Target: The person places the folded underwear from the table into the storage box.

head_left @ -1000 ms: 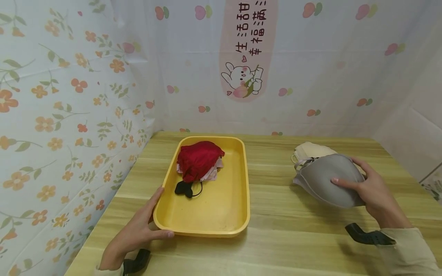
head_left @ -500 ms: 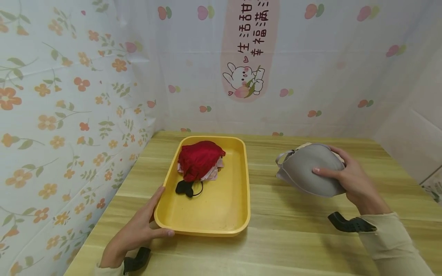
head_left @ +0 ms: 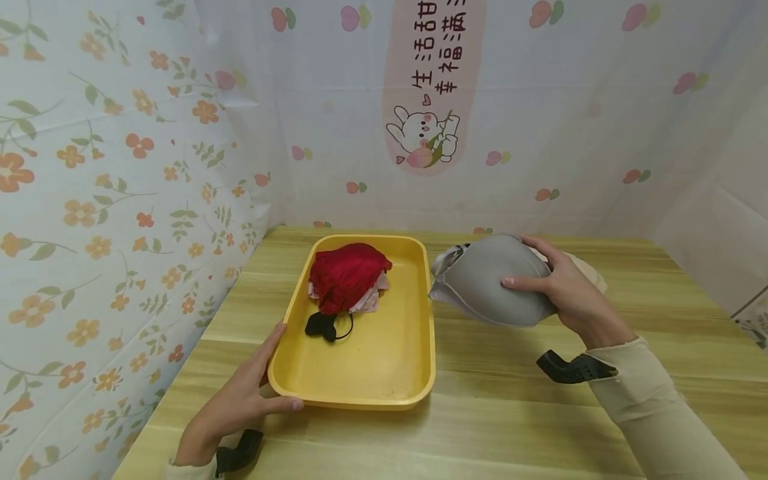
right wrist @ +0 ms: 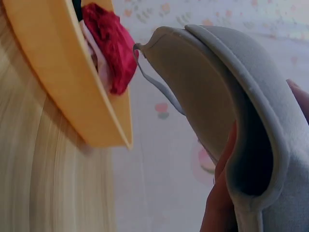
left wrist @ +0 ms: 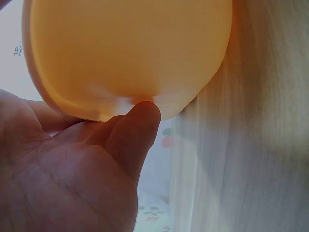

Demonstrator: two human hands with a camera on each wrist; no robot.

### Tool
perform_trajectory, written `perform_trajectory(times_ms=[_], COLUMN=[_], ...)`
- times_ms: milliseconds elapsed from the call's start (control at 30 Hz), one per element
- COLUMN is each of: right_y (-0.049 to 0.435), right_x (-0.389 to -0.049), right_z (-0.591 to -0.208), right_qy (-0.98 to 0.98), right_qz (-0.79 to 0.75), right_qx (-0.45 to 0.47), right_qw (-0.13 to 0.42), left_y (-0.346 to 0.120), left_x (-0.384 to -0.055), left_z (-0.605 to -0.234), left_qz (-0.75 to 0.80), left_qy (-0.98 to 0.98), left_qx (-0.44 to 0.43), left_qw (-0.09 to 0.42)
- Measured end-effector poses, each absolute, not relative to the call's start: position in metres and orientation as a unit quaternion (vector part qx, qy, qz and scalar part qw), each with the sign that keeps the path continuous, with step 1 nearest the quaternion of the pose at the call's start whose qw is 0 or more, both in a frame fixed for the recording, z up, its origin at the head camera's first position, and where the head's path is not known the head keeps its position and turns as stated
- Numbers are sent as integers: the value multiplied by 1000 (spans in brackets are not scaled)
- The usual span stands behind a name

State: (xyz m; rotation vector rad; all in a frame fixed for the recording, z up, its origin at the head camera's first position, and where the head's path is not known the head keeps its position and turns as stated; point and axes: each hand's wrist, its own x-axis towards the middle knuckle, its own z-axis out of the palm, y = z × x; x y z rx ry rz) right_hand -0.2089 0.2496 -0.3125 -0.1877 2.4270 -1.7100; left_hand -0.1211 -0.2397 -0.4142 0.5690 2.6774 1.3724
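My right hand (head_left: pixel 570 293) grips a folded grey bra (head_left: pixel 492 280) by its stacked cups, thumb on the near side. The bra is held above the table, its straps bunched at the left end by the tray's right rim. The right wrist view shows the nested cups of the bra (right wrist: pixel 260 96) and a loose strap. My left hand (head_left: pixel 240 393) rests against the front left corner of a yellow tray (head_left: pixel 360 403), fingers along the left wall, thumb at the front. In the left wrist view the thumb touches the tray's outer wall (left wrist: pixel 130 48).
Inside the tray lie a red satin garment (head_left: pixel 348 273), pale pink fabric (head_left: pixel 367 303) under it and a black item with a thin loop (head_left: pixel 321 327). A cream garment (head_left: pixel 588 270) lies on the wooden table (head_left: pixel 480 420) behind my right hand. Patterned curtains stand behind and at left.
My right hand has carried the grey bra leftward and slightly back, from over the cream garment to beside the tray's right rim. My left hand and the tray have stayed put.
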Motion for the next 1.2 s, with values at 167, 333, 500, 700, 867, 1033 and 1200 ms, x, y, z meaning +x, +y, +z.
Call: perform_trajectory(times_ms=[167, 333, 500, 700, 867, 1033, 1200], right_y=[234, 220, 206, 186, 167, 144, 123], right_x=[-212, -215, -218, -220, -219, -219, -220], right_z=[-305, -301, -303, -317, -328, -334, -339], right_qy=[799, 792, 788, 785, 772, 763, 763], right_qz=[-586, -590, -589, -581, -585, -578, -557], right_qx=[-78, -100, -119, -114, -110, -96, -103], right_qw=[107, 123, 137, 181, 225, 273, 311], left_y=[-241, -241, -241, -240, -239, -240, -239], left_x=[-121, -120, -119, -120, -122, -121, -121], left_z=[-415, -415, -417, -418, -418, -417, -417], left_qz=[442, 441, 441, 438, 435, 432, 429], left_qy=[878, 879, 878, 880, 882, 884, 886], left_qx=[184, 180, 182, 180, 180, 174, 176], left_qw=[34, 34, 31, 31, 32, 31, 26])
